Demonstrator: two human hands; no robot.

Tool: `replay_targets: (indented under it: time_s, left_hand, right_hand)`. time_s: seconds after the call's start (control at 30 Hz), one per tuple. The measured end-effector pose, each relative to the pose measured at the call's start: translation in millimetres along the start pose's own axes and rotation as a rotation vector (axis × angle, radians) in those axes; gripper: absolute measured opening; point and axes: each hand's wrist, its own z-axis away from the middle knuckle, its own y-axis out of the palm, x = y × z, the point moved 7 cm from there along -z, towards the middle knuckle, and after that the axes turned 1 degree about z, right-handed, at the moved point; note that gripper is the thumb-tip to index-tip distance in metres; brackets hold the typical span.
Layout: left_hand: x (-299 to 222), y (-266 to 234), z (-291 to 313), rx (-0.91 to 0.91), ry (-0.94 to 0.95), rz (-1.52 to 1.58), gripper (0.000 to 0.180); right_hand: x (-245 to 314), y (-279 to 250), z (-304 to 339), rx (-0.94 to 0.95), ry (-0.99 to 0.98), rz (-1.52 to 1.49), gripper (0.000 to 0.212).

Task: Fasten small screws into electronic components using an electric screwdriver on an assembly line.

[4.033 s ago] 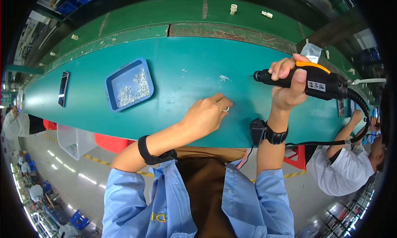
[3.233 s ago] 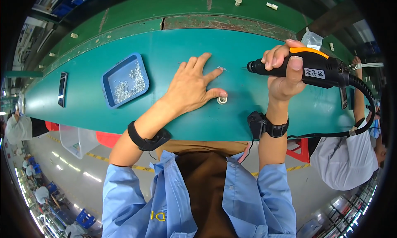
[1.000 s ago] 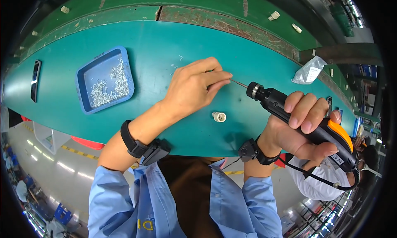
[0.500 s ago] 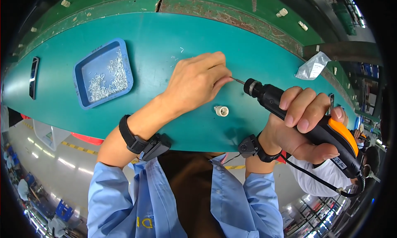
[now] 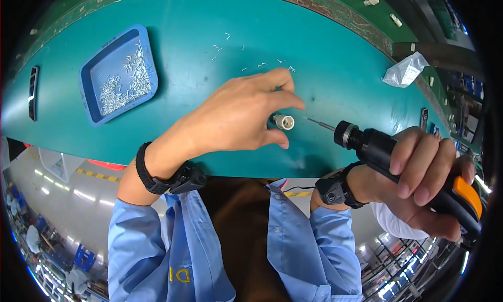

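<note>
My right hand (image 5: 419, 181) is wrapped round a black electric screwdriver (image 5: 377, 150) with an orange lever, held above the bench at the right. Its thin bit points left, toward a small cream-coloured cylindrical fitting (image 5: 284, 122). My left hand (image 5: 249, 110) reaches over that fitting with thumb and fingers spread to either side of it; I cannot tell whether the hand touches it. Beyond my left fingers, several loose screws (image 5: 263, 65) lie scattered on the green bench top (image 5: 199, 19).
A blue tray (image 5: 86, 100) holding many small screws stands at the left. Farther left lies a dark phone-like object (image 5: 33, 92). A clear plastic bag (image 5: 406, 69) with a label rests at the far right. Several pale fittings (image 5: 372, 0) sit on the green ledge behind.
My left fingers have parted and come down around the fitting; before, they were pinched near the bit's tip. My right hand has drawn the screwdriver right and lower in the view.
</note>
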Motion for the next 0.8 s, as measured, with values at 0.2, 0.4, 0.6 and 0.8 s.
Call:
replay_targets:
  time_s: [0.2, 0.4, 0.6, 0.8]
  left_hand:
    - [4.7, 15.0, 1.5, 0.122, -0.047, 0.012, 0.032]
    - [4.9, 17.4, -0.2, 0.160, -0.027, -0.020, 0.023]
    - [4.1, 17.3, 0.1, 0.120, 0.037, -0.038, 0.027]
    - [5.0, 16.7, -0.3, 0.135, 0.023, -0.036, 0.027]
  right_hand:
    - [-10.3, 13.5, -4.0, 0.111, 0.112, 0.027, 0.072]
    - [-20.8, 24.2, -9.4, 0.173, 0.176, 0.059, 0.074]
    - [-26.1, 24.9, -5.0, 0.190, 0.171, 0.057, 0.074]
    - [-33.0, 23.3, 2.2, 0.206, 0.095, 0.053, 0.076]
